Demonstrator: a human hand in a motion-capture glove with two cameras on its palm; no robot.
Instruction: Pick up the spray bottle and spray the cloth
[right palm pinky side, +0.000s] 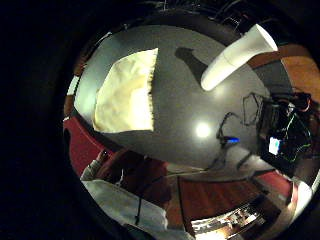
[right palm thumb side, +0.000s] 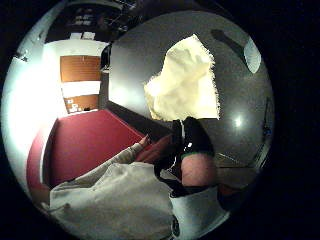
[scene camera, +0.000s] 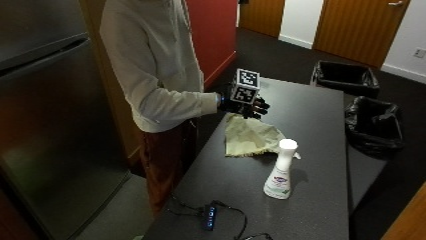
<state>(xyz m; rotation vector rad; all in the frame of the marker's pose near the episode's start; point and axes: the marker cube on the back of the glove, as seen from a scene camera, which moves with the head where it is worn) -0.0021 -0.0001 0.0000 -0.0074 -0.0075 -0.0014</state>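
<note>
Lying at the lower middle of the outside view, nearest the camera, a small black hub with a blue light (scene camera: 210, 217) is trailing its cables across the dark desk (scene camera: 313, 210). Just beyond it, right of centre, the white spray bottle (scene camera: 279, 170) is standing upright on the desk, untouched, with its label facing the camera. Past the bottle, toward the middle of the frame, the pale yellow cloth (scene camera: 249, 137) is lying rumpled on the desk, with a frayed edge near the bottle's top. Above the cloth's far end, the gloved right hand (scene camera: 245, 106) is hovering in the air, its fingers hanging loosely curled and grasping nothing, so the grip is released. The person, in a light hooded top, is standing at the desk's left edge in the upper left. In the little finger side palm view the bottle (right palm pinky side: 235, 56) and the cloth (right palm pinky side: 127, 92) are sitting well apart on the desk. Farthest off, at the upper right, two black bins (scene camera: 346, 77) are standing on the floor.
</note>
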